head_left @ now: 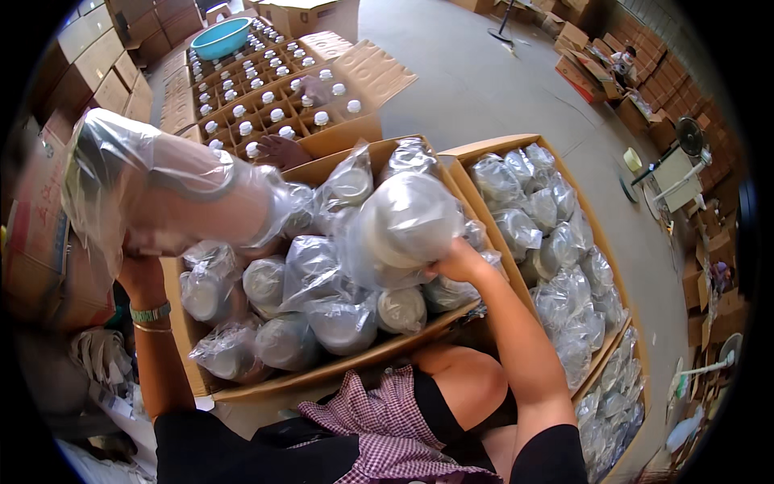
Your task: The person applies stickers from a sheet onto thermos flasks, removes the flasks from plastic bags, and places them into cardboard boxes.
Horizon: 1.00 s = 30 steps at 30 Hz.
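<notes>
Directly below your head, your right hand (457,262) is wrapped around the lower edge of a clear plastic bag of white lids (403,226), fingers curled tight into the film, holding it just above the near cardboard box (355,359) that is packed with more of the same bagged bundles (314,310). Off to your left, your left hand (141,270) is raised and closed on the end of a second, longer bag (161,189), which lies tilted across the left corner of that box; the fingers themselves are mostly hidden behind the plastic. Just beside the first box on your right stands another cardboard box (492,149) filled with similar bags. Farther ahead, open cartons of white-capped bottles (274,105) sit in rows, with a blue basin (221,36) resting on top at the far end.
</notes>
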Motion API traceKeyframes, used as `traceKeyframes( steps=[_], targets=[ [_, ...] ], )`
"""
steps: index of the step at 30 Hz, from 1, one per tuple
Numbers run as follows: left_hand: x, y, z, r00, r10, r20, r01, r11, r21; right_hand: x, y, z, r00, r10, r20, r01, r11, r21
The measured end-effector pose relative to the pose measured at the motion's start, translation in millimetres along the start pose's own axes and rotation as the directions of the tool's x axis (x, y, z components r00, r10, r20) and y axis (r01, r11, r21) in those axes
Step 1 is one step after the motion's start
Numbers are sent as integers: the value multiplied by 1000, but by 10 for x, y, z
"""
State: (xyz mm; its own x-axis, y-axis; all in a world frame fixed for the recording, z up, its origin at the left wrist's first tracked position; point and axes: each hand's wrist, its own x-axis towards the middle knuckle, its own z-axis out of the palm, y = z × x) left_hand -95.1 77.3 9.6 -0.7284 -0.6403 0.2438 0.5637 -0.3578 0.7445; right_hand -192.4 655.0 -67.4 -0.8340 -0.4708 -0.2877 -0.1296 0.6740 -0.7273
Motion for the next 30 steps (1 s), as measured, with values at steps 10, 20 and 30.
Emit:
traceKeyframes(
  steps=[10,20,30],
  targets=[
    [-340,278,-269,959,-255,124,280,921,-270,1502,2321,1819,952,295,79,-213,827,-520],
    [-890,-542,570,916,-267,299,391,758,-522,-1103,-462,21,896,283,-342,-147,916,374],
    [-3286,-792,2265,376,-245,894,787,593,-169,-3502,-1186,818,444,304,-843,791,310,528]
  ],
)
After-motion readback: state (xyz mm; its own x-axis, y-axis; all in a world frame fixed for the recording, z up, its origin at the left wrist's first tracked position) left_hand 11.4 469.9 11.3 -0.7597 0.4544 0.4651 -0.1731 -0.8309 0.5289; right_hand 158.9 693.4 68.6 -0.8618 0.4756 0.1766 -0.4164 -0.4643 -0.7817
